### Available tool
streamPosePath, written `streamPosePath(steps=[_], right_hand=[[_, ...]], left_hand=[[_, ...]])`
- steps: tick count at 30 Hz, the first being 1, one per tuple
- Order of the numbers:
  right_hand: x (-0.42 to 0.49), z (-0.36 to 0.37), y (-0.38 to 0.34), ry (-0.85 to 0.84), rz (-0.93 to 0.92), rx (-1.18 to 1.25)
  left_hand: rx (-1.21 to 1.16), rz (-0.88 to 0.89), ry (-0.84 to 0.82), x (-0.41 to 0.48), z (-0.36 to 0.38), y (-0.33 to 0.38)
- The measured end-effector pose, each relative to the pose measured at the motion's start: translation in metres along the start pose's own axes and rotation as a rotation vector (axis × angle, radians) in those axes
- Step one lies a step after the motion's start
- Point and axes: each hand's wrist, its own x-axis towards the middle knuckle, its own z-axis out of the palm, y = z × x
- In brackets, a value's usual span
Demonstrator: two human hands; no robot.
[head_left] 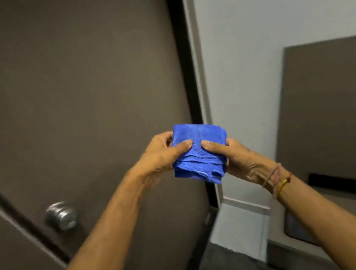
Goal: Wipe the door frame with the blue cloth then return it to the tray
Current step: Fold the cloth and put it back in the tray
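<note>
The blue cloth is found folded into a thick square pad and is held in mid-air between both hands, in front of the dark door frame but not touching it. The left hand is closed on the pad's left edge, thumb laid across the upper face and fingers curled behind; the right hand is closed likewise on the right edge, so the cloth is clamped from both sides with its layered folds turned toward the camera. No contact between cloth and frame is recorded at this moment, and it cannot be established whether any wiping has been completed. The tray is not in view. It is judged that, at the least, the return of the cloth to the tray remains outstanding. The brown door with its metal knob stands to the left.
</note>
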Motion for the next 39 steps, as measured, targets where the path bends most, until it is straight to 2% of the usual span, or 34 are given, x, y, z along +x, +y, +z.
streamPosePath(steps=[2,4,7,10,15,21,25,31,35,39], right_hand=[[-0.016,-0.042,0.009,0.147,0.07,0.014],[-0.032,-0.094,0.024,0.315,0.126,0.015],[-0.057,-0.165,0.05,0.494,0.228,-0.001],[-0.082,-0.243,0.079,0.543,0.321,0.005],[-0.102,-0.359,0.132,0.633,0.438,-0.01],[-0.09,-0.476,0.23,0.803,0.573,-0.268],[-0.069,-0.538,0.313,0.937,0.609,-0.312],[-0.048,-0.599,0.426,0.982,0.705,-0.417],[-0.044,-0.62,0.463,1.001,0.739,-0.5],[-0.041,-0.629,0.481,0.967,0.748,-0.607]], left_hand=[[-0.107,-0.102,-0.053,0.021,0.044,-0.02],[-0.216,-0.27,-0.207,0.041,0.096,-0.04],[-0.202,-0.398,-0.278,0.068,0.167,-0.073],[-0.113,-0.491,-0.276,0.1,0.247,-0.105],[-0.124,-0.676,-0.24,0.154,0.369,-0.17],[-0.075,-0.659,-0.161,0.214,0.484,-0.283],[-0.026,-0.683,-0.165,0.26,0.539,-0.373],[0.182,-0.67,-0.147,0.3,0.593,-0.489],[0.436,-0.499,-0.159,0.309,0.614,-0.52],[0.576,-0.416,-0.149,0.312,0.624,-0.536]])
